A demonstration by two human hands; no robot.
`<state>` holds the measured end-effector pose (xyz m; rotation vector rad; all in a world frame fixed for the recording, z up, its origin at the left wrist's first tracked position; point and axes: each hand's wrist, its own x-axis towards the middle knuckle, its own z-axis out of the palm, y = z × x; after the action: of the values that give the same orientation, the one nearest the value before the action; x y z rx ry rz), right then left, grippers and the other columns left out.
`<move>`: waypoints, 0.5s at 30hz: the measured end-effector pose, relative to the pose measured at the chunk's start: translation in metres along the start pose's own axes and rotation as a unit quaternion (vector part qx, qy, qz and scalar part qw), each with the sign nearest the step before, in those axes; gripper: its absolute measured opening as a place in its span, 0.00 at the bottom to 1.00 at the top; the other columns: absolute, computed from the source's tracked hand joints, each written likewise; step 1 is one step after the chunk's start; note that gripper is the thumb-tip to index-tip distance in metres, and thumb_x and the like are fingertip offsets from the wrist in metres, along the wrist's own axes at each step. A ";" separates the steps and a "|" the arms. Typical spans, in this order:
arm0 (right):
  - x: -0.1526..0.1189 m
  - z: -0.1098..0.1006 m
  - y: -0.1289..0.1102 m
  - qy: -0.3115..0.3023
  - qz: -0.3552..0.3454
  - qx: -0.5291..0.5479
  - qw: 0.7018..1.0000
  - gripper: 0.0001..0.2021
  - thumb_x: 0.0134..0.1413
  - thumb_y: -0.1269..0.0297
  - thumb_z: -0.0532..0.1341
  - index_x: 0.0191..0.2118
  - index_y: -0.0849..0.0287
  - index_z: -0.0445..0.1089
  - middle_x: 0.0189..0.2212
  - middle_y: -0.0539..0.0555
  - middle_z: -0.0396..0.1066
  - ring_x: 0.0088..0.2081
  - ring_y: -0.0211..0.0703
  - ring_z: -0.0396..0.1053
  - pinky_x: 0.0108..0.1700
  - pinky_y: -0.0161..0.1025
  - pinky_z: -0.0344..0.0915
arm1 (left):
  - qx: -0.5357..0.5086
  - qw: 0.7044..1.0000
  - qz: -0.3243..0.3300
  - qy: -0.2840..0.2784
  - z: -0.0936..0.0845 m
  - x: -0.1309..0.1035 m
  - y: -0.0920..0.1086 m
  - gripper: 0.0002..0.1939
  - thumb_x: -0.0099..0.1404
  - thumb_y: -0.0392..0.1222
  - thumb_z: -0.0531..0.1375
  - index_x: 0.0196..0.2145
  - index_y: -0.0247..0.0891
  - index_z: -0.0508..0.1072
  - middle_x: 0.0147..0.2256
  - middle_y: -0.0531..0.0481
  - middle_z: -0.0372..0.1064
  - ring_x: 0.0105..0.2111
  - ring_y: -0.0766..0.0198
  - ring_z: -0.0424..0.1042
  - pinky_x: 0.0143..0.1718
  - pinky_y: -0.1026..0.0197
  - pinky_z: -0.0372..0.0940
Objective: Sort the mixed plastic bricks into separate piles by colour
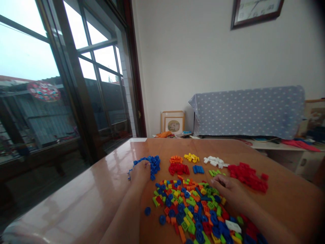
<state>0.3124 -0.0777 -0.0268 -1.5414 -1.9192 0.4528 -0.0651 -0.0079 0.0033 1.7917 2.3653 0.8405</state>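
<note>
My left hand (141, 171) rests at the near side of a pile of blue bricks (154, 165), its fingers curled in. Whatever it may grip is hidden by the hand. My right hand (226, 185) is held over the right edge of a large mixed heap of toy bricks (189, 206), thumb and fingers bent towards each other. I cannot make out anything between those fingertips. Just beyond them lies a small row of light green bricks (216, 173). The heap mixes blue round pieces with green, orange, yellow and red bricks.
Sorted groups lie behind the heap: orange bricks (176, 159), yellow bricks (191, 157), white bricks (214, 161), dark red pieces (178, 169), blue pieces (198, 169). A larger red pile (248, 177) sits right. The glossy wooden table (83, 200) stands beside a window.
</note>
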 end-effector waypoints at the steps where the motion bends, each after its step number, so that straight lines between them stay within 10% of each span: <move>1: 0.000 0.000 0.000 0.001 0.001 -0.001 1.000 0.21 0.62 0.46 0.50 0.30 0.57 0.68 0.25 0.49 0.68 0.28 0.41 0.66 0.29 0.36 0.54 | 0.001 1.000 -0.020 0.009 0.000 0.002 -0.003 0.16 0.67 0.51 0.50 0.45 0.49 0.75 0.44 0.49 0.76 0.46 0.51 0.73 0.42 0.55 0.60; 6: 0.000 0.000 0.000 0.010 -0.007 -0.008 1.000 0.20 0.63 0.47 0.50 0.30 0.57 0.67 0.25 0.48 0.68 0.28 0.40 0.66 0.29 0.35 0.54 | -0.028 0.998 -0.033 0.039 0.004 0.003 -0.003 0.19 0.68 0.49 0.51 0.53 0.47 0.70 0.45 0.46 0.76 0.47 0.51 0.72 0.44 0.54 0.60; 15: -0.001 -0.002 -0.007 0.006 0.003 -0.006 1.000 0.20 0.62 0.48 0.52 0.29 0.57 0.69 0.24 0.48 0.68 0.28 0.40 0.66 0.28 0.35 0.54 | -0.082 0.971 0.205 -0.087 0.016 -0.033 0.038 0.11 0.64 0.41 0.55 0.40 0.41 0.77 0.37 0.49 0.76 0.40 0.60 0.71 0.38 0.63 0.59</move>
<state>0.3088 -0.0811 -0.0214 -1.5540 -1.9123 0.4329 -0.0148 -0.0248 -0.0022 2.2133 1.7882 0.8432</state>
